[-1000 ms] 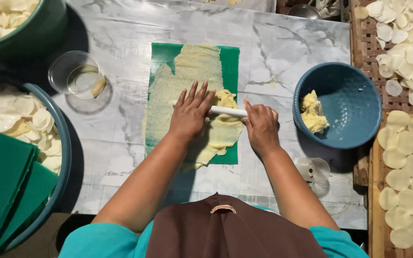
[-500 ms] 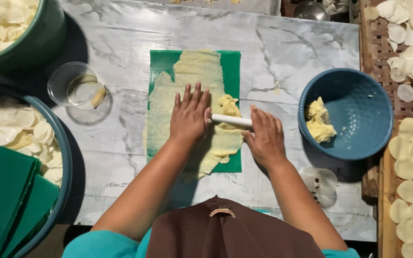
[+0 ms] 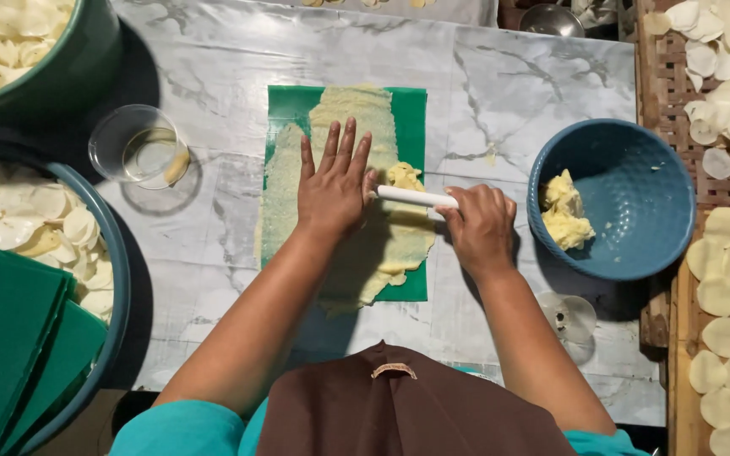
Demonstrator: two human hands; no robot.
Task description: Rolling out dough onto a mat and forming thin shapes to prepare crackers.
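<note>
1. Two bare hands are at work on your marble-patterned surface: your left hand lies flat, fingers spread, pressing on the thin dough sheet.
2. Your right hand has its grip closed around one end of a white roller; the other end disappears under your left thumb, so you cannot see how far it runs.
3. That dough sheet is pale yellow and grainy, with a ragged edge. It covers most of a green rectangular mat, and its near edge overhangs the mat towards you.
4. A lumpy wad of the same dough sits just beside the roller, touching it.
5. To your right, a round blue plastic bowl holds a rough chunk of yellow dough.
6. A small clear glass stands left of the mat; its contents are hard to make out.
7. Thin pale round discs lie on a wooden rack cut off at the right edge.
8. Two large basins of pale slices are cropped at the left, one partly hidden by stacked green sheets.
</note>
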